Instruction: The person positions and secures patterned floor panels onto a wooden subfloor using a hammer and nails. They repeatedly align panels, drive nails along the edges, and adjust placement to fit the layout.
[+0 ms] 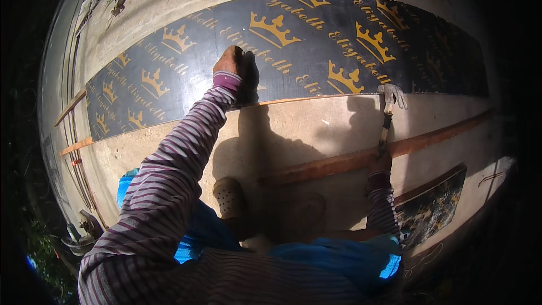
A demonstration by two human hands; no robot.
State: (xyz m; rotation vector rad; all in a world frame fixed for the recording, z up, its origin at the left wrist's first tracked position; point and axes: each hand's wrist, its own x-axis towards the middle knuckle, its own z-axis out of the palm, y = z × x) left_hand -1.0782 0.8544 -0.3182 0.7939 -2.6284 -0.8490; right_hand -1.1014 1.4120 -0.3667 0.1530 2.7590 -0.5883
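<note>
We see left hand (228, 62) pressed flat on black board (316, 39), frame centre-top, fingers' spread unclear. Right hand (381, 164) at centre-right, fingers clamped on hammer (388, 114), head touching board's lower edge.

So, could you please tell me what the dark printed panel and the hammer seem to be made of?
The panel looks like film-faced plywood: a smooth, slightly glossy black face with gold crown prints and a pale wood edge. The hammer, held by the right hand, seems to have a dull grey metal claw head and a worn, probably wooden handle.
</note>
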